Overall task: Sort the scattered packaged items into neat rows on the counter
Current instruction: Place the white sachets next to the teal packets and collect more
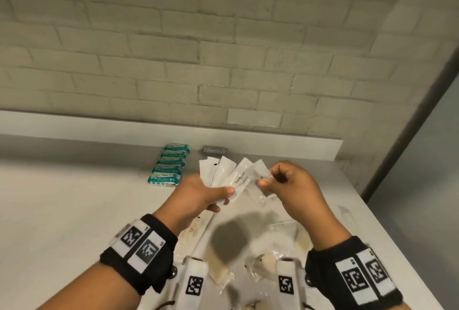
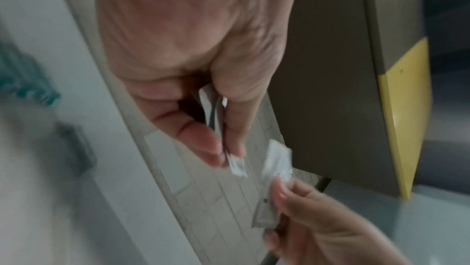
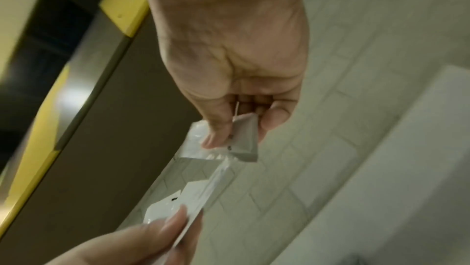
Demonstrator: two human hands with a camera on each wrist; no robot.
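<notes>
My left hand (image 1: pixel 221 196) holds a fan of several white sachets (image 1: pixel 223 173) above the counter, thumb pressed on their lower ends; one reads "Toothpaste". In the left wrist view the thumb and fingers (image 2: pixel 216 144) pinch the sachets (image 2: pixel 239 166). My right hand (image 1: pixel 267 180) pinches one more white sachet (image 1: pixel 260 169) at the right end of the fan, between thumb and forefinger. The right wrist view shows this sachet (image 3: pixel 245 140) in the right hand (image 3: pixel 236 134), touching the fan (image 3: pixel 195 193) that the left hand (image 3: pixel 175 223) grips.
A neat row of teal packs (image 1: pixel 170 167) lies at the back of the white counter (image 1: pixel 74 198), with a grey packet (image 1: pixel 213 151) beside it. Clear packets (image 1: pixel 285 235) lie scattered below my hands. A long packet (image 1: pixel 198 225) lies under my left wrist. The counter's edge runs along the right.
</notes>
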